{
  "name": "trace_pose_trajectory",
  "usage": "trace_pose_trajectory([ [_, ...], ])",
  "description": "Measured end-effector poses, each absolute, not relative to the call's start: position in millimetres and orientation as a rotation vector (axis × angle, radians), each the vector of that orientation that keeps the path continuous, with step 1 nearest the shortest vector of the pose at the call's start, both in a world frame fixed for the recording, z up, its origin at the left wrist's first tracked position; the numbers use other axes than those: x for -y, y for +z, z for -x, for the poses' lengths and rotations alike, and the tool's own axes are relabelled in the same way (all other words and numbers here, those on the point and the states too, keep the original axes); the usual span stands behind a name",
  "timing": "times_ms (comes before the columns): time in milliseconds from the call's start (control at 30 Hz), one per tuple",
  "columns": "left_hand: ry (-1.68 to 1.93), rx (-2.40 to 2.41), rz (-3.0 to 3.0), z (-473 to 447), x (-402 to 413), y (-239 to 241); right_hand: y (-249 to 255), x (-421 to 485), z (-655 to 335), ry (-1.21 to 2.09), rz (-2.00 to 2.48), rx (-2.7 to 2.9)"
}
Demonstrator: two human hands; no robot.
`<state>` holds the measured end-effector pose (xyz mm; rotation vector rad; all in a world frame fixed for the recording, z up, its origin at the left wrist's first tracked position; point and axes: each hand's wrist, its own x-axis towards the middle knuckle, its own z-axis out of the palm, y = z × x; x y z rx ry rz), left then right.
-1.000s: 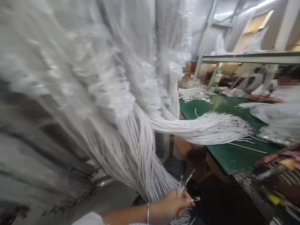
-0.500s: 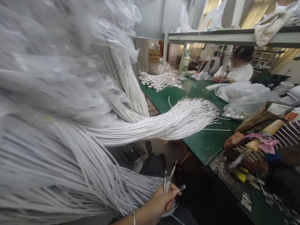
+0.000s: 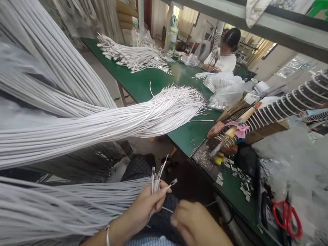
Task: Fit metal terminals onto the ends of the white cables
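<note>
My left hand [image 3: 155, 196], with a bangle at the wrist, is closed around several thin white cables [image 3: 155, 181]. Their ends stick up above the fingers, and one small metal-tipped end [image 3: 174, 182] points right from the thumb. Just to its right, low in the view, is my right hand [image 3: 191, 218]; its fingers look curled but are smeared by motion, so what they hold, if anything, cannot be made out. A thin white cable shows between the hands. Long loose white cables [image 3: 77, 205] lie left of my left hand, over my lap.
A thick bundle of white cables [image 3: 128, 118] reaches onto the green table [image 3: 183, 136]. A soldering iron [image 3: 225, 141] rests at the table's near edge, with small metal pieces beside it. Red-handled scissors [image 3: 287, 218] lie at right. Across the table sits a co-worker [image 3: 222, 61].
The view has turned right and down, so the table and bundles sit further left and higher. My right hand has come into view beside the left, which still grips the cables.
</note>
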<state>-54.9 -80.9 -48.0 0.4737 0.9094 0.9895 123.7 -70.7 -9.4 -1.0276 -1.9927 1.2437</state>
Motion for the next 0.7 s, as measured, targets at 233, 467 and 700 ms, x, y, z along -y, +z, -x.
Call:
trace_pose_trajectory([
  [233,0.834,-0.925,-0.527,35.9,88.2,-54.3,-34.0,74.2,-135.1,1.154,1.279,1.603],
  [467,0.802,-0.973,-0.678,45.0,103.2,-52.7,-36.9,66.1,-119.1,1.375,1.174,1.457],
  [700,0.900,-1.023,-0.859,52.9,85.4,-29.3,-22.7,74.1,-119.0,1.366,1.106,1.414],
])
